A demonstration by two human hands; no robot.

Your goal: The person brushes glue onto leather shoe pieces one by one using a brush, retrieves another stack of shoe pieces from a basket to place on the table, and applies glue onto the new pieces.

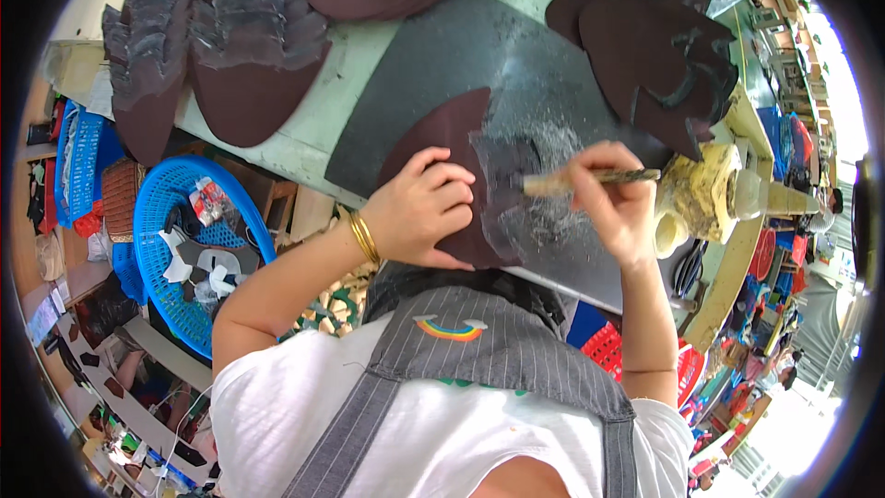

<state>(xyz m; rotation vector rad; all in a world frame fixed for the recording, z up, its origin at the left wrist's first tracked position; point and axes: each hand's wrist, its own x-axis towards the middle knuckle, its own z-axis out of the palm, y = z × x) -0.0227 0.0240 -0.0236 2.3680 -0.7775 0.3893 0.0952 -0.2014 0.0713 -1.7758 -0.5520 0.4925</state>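
A dark brown, curved flat piece [452, 127], like a cut shoe part, lies on a black board [433, 55]. My left hand [433, 207] rests on it, fingers loosely bent and a little apart, holding it against the board. In my right hand [608, 203] is a brush [548, 185], gripped between thumb and fingers. Its pale bristles touch the greyish, coated right edge of the piece. Dried whitish residue [558, 143] covers the board around the bristles. The exact outline of the coated edge is hard to make out.
Overlapping brown pieces with coated edges [258, 92] line the far left. Another stack [654, 55] lies far right. A crusted yellow pot [696, 189] stands right of my right hand. Below the table's left edge is a blue basket [147, 249] with scraps.
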